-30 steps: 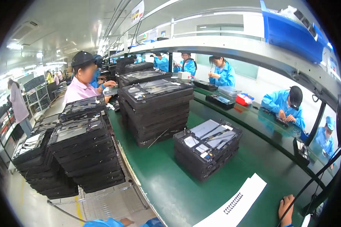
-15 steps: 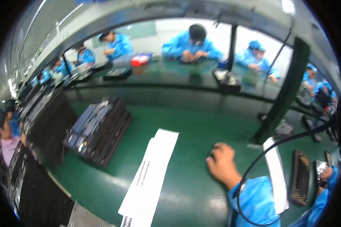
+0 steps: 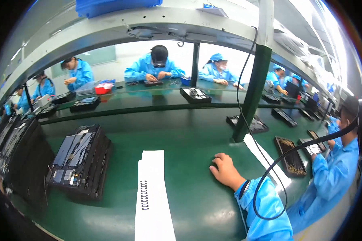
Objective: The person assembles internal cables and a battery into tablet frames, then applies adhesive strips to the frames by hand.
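Observation:
My right hand (image 3: pixel 227 172) rests on the green tabletop, fingers loosely curled and thumb apart, with nothing visible in it. A blue sleeve covers my forearm, and a dark band circles the wrist. To its left lies a long white paper strip (image 3: pixel 155 176) carrying a row of small black pieces (image 3: pixel 144 195). Beyond my hand, partly behind my sleeve and a black cable, is another white strip (image 3: pixel 261 154). My left hand is out of view.
A stack of black trays (image 3: pixel 78 160) with electronic parts stands left, beside taller black stacks (image 3: pixel 26 156). A green post (image 3: pixel 253 94) rises ahead; a black cable (image 3: pixel 293 150) loops over my forearm. A black tray of brass-coloured pieces (image 3: pixel 290 156) and a co-worker (image 3: pixel 334 164) are at right.
The view has swung right and levelled, so the trays, paper and post appear farther left. More of the co-worker at right shows. My right hand stays resting on the table in much the same pose.

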### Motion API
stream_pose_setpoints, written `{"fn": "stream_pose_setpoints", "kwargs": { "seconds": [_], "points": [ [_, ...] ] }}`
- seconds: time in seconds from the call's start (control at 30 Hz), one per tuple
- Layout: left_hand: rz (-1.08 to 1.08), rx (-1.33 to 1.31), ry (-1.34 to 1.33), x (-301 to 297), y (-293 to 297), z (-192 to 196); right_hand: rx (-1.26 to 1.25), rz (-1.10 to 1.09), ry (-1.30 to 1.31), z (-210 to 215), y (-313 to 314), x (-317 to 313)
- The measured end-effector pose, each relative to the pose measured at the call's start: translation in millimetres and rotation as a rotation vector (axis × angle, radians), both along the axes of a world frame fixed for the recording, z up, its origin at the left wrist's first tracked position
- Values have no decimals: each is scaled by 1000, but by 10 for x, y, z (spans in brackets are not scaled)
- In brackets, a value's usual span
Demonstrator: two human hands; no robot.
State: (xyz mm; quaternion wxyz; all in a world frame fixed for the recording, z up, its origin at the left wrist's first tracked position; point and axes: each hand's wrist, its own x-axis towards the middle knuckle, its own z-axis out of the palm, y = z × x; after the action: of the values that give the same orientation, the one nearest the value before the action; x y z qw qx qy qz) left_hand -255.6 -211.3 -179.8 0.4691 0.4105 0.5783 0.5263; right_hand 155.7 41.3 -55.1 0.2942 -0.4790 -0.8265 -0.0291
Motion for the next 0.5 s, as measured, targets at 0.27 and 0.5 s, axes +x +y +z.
{"fn": "stream_pose_setpoints", "kwargs": {
  "seconds": [0.27, 0.5],
  "points": [
    [76, 65, 70, -649, -48, -209, 177, -205, 168, 6, -262, 325],
    [229, 201, 217, -803, 117, 123, 285, -329, 151, 7, -183, 288]
  ]
}}
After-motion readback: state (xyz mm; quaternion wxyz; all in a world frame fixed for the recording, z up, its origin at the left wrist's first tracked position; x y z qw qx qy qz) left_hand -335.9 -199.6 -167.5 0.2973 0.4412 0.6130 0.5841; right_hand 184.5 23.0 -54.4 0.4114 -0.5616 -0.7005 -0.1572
